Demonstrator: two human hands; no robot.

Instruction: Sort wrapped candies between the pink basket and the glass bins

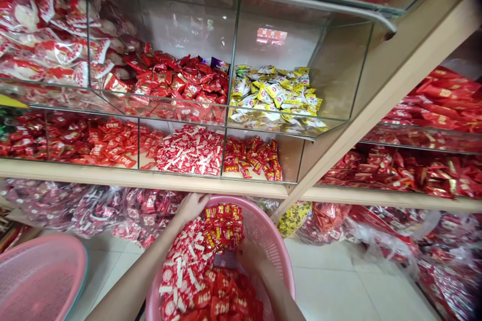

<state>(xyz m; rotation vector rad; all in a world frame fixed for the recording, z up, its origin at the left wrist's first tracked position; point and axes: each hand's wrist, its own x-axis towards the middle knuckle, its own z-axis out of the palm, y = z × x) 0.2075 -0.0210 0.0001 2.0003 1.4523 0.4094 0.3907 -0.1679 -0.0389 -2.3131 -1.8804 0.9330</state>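
A pink plastic basket [268,233] sits low in front of me, heaped with red and red-and-white wrapped candies [196,266]. My left hand [192,206] grips the basket's far rim, fingers curled over the edge. Inside the basket, my right hand [249,256] rests down among the red candy packets, fingers bent into the pile; what they hold is hidden.
Glass-fronted bins on wooden shelves [150,179] hold red candies, red-and-white candies [190,150] and yellow-white packets [274,95]. A second pink basket [41,276] stands at lower left. Clear bags of candy [94,208] lie on the tiled floor [339,286] under the shelves.
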